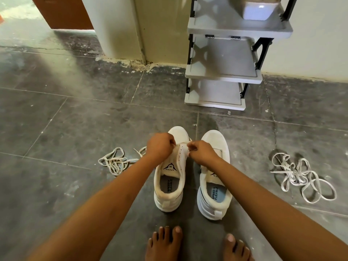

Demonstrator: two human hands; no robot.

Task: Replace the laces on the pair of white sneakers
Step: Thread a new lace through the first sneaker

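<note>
- The floor [75,119] is made of dark grey tiles with dusty white marks on them
- A pale wall [310,44] runs along the back, and part of a brown door [62,12] shows at the top left
- Two bare feet [163,243] stand on the floor at the bottom of the view
- Two white shoes sit side by side on the floor just in front of the feet, with their toes pointing away
- The left sneaker [167,200] and the right sneaker [214,140] both look soft and a bit worn, and you can read "SPEED & FLEXIBLE" inside them
- No laces cross the row of little holes that shows on the left sneaker
- The left hand [160,146] and the right hand [204,152] are both on the front of the left sneaker
- The fingers [190,146] of both hands are curled and pinch the flaps by the little holes
- One heap of white laces [114,163] lies on the floor to the left of the shoes
- Another lace heap [293,172] lies well off to the right
- A grey shelf rack [222,77] with black sides stands against the wall
- A white tub [260,10] sits on its top shelf, and I cannot tell what is in it
</note>
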